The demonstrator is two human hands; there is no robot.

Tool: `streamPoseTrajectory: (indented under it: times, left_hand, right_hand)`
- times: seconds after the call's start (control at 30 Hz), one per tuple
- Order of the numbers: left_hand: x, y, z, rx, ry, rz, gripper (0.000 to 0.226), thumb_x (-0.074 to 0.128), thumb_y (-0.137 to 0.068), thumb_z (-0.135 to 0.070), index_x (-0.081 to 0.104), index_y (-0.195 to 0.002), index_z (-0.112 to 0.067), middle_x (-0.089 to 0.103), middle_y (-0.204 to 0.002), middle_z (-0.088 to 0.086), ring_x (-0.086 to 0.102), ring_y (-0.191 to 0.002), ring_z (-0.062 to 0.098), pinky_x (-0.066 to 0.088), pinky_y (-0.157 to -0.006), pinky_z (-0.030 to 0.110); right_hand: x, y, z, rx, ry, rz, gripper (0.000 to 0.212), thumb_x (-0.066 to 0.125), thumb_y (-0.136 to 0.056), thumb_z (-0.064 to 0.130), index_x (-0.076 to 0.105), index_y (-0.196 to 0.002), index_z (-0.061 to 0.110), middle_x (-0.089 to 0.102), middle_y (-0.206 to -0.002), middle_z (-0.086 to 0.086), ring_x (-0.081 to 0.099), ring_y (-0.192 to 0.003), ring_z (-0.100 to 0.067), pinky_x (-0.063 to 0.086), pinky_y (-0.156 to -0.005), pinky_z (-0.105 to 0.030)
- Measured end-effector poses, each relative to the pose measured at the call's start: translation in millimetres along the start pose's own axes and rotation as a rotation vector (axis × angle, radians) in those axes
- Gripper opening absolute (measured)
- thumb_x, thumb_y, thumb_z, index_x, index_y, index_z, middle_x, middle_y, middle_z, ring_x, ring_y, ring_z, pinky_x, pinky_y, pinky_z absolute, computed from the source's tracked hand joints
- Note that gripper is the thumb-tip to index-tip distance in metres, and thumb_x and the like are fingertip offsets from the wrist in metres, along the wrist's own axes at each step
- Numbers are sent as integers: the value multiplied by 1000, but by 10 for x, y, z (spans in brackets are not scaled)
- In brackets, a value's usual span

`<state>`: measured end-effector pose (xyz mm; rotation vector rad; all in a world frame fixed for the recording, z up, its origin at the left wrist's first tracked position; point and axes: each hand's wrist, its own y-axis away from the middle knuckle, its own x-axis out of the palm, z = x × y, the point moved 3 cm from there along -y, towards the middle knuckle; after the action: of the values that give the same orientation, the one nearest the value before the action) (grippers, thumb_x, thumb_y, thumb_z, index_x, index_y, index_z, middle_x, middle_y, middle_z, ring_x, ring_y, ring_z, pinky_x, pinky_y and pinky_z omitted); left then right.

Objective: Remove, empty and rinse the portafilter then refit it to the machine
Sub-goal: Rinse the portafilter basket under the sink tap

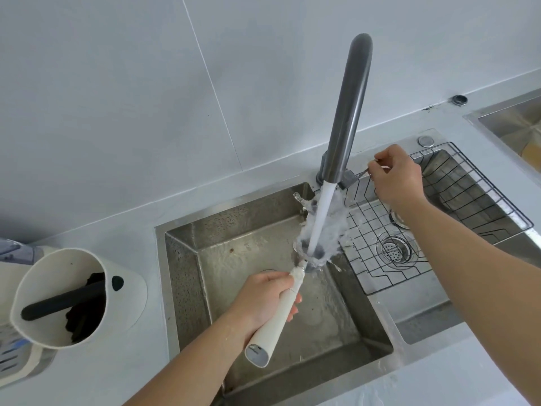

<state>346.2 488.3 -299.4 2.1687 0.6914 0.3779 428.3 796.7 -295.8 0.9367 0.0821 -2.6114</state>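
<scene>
My left hand (263, 300) grips the white handle of the portafilter (273, 323) over the steel sink (181, 259). Its metal basket end (310, 256) sits directly under the grey tap spout (348, 106). A thick stream of water (320, 218) pours into the basket and splashes out around it. My right hand (395, 177) is behind the spout at the back of the sink, fingers closed on the thin metal tap lever (363, 172).
A white knock box (126, 291) with a black bar and dark coffee grounds stands on the counter at left. A wire rack (468, 200) lies over the right half of the sink, above a drain strainer (393, 250). A second basin (512, 124) is at far right.
</scene>
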Motion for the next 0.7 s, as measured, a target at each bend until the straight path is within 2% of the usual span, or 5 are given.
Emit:
streamPoseTrajectory:
  times: [0.17,0.33,0.5,0.63,0.7]
  left_hand:
    - [-23,54,55,-19,24,0,20,59,-92,-16,70,-102,-3,71,-71,13,61,-56,22,49,-49,28]
    - [-75,53,26,6,25,-27,14,61,-91,-17,72,-99,-11,71,-70,11,61,-56,23,49,-49,28]
    - [-140,142,-24,34,16,-83,12,60,-92,-15,73,-92,-13,69,-72,13,59,-47,19,46,-40,24]
    - [-186,192,-31,90,-3,-135,11,61,-91,-12,72,-92,-14,69,-74,16,59,-52,23,48,-45,26]
    - [-222,218,-34,124,-41,-173,12,61,-90,-11,73,-93,-14,69,-75,16,58,-54,24,48,-48,27]
  right_hand:
    - [49,-47,203,-85,42,21,19,61,-96,24,60,-114,17,71,-107,-2,67,-95,-21,56,-81,-39]
    - [27,-62,239,-68,78,39,25,63,-96,27,53,-116,16,68,-105,-4,67,-85,-22,57,-68,-35]
    - [0,-43,275,-88,126,51,21,62,-95,26,56,-110,11,69,-105,-10,67,-88,-29,59,-76,-45]
    - [8,-24,304,-73,123,39,19,61,-95,23,57,-107,9,69,-102,-13,68,-86,-33,60,-75,-50]
    - [15,-9,314,-60,108,28,20,61,-95,22,58,-109,9,69,-105,-13,67,-87,-32,60,-75,-47]
